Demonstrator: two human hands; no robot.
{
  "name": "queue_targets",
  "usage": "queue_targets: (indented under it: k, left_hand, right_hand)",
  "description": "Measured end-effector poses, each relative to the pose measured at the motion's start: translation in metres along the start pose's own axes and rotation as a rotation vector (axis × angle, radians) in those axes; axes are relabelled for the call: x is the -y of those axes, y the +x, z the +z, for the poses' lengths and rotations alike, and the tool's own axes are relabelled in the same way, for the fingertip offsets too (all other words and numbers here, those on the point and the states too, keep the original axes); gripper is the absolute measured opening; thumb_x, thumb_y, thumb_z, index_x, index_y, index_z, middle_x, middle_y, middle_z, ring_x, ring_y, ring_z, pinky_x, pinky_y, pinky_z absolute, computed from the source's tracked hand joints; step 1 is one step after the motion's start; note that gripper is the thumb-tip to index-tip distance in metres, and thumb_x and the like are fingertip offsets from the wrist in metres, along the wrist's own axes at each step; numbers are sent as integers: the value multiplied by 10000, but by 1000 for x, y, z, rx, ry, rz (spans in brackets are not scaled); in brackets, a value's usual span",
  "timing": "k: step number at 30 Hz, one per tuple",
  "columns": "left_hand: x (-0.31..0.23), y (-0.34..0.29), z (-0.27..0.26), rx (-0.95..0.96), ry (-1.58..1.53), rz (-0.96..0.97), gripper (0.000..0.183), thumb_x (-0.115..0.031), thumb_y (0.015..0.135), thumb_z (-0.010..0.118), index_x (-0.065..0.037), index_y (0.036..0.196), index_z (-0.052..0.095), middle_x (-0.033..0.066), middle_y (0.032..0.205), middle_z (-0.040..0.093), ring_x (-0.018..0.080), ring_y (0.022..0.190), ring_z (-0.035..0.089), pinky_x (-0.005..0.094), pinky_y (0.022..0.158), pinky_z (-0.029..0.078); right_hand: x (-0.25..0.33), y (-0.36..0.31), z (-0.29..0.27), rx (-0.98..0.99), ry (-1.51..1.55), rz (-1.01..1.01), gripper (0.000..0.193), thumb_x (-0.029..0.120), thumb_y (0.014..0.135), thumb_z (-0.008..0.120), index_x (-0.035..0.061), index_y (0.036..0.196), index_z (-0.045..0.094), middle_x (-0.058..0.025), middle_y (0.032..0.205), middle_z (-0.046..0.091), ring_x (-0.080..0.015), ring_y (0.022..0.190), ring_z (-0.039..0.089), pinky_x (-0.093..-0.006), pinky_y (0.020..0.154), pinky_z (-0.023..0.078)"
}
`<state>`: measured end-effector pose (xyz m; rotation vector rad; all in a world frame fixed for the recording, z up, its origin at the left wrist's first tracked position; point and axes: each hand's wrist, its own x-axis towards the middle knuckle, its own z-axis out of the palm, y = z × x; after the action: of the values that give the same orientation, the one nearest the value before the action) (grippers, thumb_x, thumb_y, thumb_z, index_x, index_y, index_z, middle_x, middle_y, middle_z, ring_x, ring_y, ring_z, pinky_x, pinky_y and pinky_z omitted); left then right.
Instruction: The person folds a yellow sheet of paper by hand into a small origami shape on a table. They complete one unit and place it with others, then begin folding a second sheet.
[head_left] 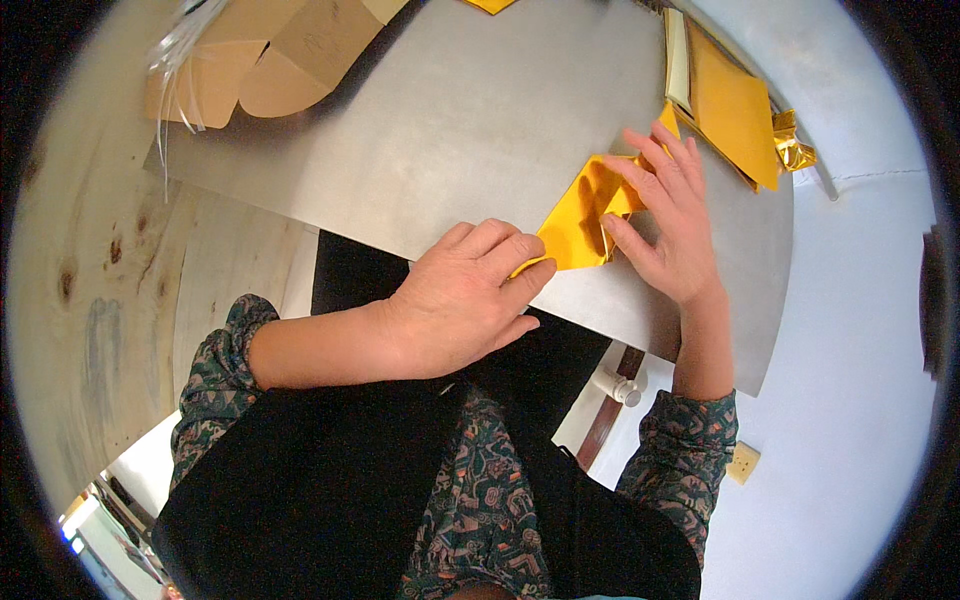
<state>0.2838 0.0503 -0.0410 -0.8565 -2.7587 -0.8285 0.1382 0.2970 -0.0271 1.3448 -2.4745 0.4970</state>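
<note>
A sheet of shiny gold paper, partly folded, lies at the near edge of the grey metal tabletop. My left hand pinches its lower left corner between thumb and fingers. Over the sheet's right part hovers my right hand, its fingers spread and curved, thumb close to a raised fold. Whether those right fingertips touch the paper is hard to make out. A pointed gold tip shows beyond the right fingers.
At the far right lies a stack of gold paper sheets, with a crumpled gold piece beside it. An open cardboard box and clear plastic strips occupy the far left. A white wall borders the right side.
</note>
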Motion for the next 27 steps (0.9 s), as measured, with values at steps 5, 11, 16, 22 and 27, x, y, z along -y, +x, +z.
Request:
queue_targets:
  k: [5, 11, 16, 22, 27]
  left_hand:
    - [2, 2, -3, 48, -40, 22, 550, -265, 845, 789, -28, 1313, 625, 124, 1279, 592, 330, 1221, 554, 456, 1037, 457]
    - [33, 23, 4, -92, -12, 106, 454, -241, 907, 732, -36, 1303, 645, 136, 1364, 614, 324, 1314, 559, 462, 1092, 457]
    - [64, 40, 9, -36, 160, 123, 394, -166, 908, 699, -41, 1280, 671, 90, 1355, 661, 291, 1290, 595, 445, 1092, 475]
    - [63, 41, 10, -74, 140, 204, 385, -204, 866, 743, -95, 1234, 706, 51, 1368, 657, 256, 1305, 581, 423, 1080, 473]
    - [47, 36, 18, -86, 79, 182, 419, -272, 838, 780, -107, 1217, 714, 39, 1345, 655, 252, 1307, 563, 436, 1064, 469]
  right_hand:
    - [1, -2, 13, -58, 72, 182, 698, 339, 773, 864, 96, 1376, 607, -145, 1452, 547, -372, 1387, 495, -596, 1231, 270]
    - [-4, -7, 21, -68, 17, 258, 664, 346, 759, 888, 66, 1299, 622, -162, 1378, 589, -347, 1368, 531, -584, 1225, 292]
    - [-5, -12, 24, -21, 17, 267, 419, 319, 937, 693, 75, 1275, 647, -136, 1387, 620, -331, 1428, 494, -563, 1259, 221]
    - [-1, -18, 21, 37, -33, 307, 380, 282, 1039, 527, 95, 1346, 647, -112, 1475, 593, -312, 1481, 440, -555, 1276, 170]
    - [4, -19, 23, 67, -44, 314, 415, 309, 1044, 526, 104, 1389, 633, -114, 1501, 576, -302, 1498, 420, -555, 1276, 168]
